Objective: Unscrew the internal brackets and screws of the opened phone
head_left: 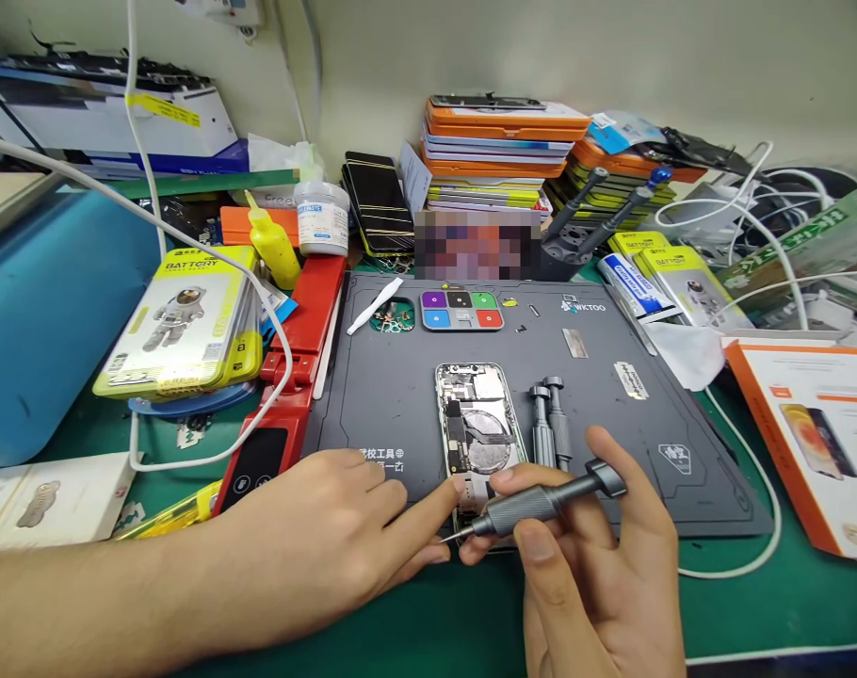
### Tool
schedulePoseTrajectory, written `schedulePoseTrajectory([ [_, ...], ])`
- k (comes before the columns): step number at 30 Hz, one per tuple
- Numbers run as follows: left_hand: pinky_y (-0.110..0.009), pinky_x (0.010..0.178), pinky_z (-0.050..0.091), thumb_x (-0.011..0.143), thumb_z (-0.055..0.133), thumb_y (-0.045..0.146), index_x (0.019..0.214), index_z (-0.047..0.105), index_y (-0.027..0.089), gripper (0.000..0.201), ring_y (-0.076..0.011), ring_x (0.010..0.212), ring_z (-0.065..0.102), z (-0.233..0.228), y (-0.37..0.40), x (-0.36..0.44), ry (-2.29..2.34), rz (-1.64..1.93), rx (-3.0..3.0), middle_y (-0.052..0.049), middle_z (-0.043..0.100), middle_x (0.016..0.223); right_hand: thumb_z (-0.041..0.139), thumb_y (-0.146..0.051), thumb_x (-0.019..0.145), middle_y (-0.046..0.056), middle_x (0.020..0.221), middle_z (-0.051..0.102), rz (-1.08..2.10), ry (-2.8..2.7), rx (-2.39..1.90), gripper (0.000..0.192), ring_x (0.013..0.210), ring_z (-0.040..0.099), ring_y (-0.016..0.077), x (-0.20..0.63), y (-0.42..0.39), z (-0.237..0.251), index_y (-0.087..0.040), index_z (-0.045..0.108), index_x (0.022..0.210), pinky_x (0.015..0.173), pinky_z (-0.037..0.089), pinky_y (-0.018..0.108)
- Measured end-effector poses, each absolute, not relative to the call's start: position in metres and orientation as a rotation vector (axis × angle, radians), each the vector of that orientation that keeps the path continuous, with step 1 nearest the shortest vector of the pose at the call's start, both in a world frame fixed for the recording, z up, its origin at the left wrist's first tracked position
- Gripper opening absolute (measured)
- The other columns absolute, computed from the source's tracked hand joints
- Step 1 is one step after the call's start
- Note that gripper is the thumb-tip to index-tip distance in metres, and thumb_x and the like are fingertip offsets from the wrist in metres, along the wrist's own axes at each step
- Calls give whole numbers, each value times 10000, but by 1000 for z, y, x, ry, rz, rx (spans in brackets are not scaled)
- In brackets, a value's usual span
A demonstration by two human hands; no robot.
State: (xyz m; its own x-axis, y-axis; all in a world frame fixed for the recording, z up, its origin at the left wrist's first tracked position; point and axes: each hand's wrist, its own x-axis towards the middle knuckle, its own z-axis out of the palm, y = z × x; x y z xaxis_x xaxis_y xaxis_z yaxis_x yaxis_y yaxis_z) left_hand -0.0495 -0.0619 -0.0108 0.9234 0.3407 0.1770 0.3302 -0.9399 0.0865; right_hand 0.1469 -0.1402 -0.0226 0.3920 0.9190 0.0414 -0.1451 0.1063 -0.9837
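Observation:
An opened smartphone [486,428] lies on the grey work mat with its inner parts and a round coil bare. My left hand [330,527] comes in from the left, its index finger on the phone's lower left part and its thumb at the bottom edge, fingers otherwise curled. In my right hand [598,565] is a grey precision screwdriver [524,508], tilted, with the thin tip pointing left at the phone's lower end beside my left thumb. Fingers partly cover the phone's bottom, so the exact spot at the tip is hidden. Two more screwdrivers [550,424] lie right of the phone.
On the mat [647,443] are a coloured screw tray [461,311], a white spudger [376,306] and small loose parts. Battery boxes [178,320], a red hinged tool [294,377] and a white cable stand left. An orange-white box [810,443] is right, a screwdriver stand [570,250] behind.

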Motion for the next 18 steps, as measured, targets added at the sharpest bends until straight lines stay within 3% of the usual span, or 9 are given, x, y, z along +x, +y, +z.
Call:
schedulePoseTrajectory([
  [8,-413,551,489,1195,376,281,1498,513,66,396,-223,633,647,-11,-60,-48,527,291,3030,8,652,791,638,-218,1060,17,1057,790,942,-846,-1178,502,723,776,145,147,-144,-21,-437,528,1498,659,705,275],
  [18,-364,577,494,1182,450,307,1508,506,68,408,-209,643,649,-11,-61,-48,538,298,3037,-3,670,791,668,-249,1043,29,1050,790,934,-860,-1199,519,696,770,176,147,-143,-23,-431,519,1506,625,705,336],
])
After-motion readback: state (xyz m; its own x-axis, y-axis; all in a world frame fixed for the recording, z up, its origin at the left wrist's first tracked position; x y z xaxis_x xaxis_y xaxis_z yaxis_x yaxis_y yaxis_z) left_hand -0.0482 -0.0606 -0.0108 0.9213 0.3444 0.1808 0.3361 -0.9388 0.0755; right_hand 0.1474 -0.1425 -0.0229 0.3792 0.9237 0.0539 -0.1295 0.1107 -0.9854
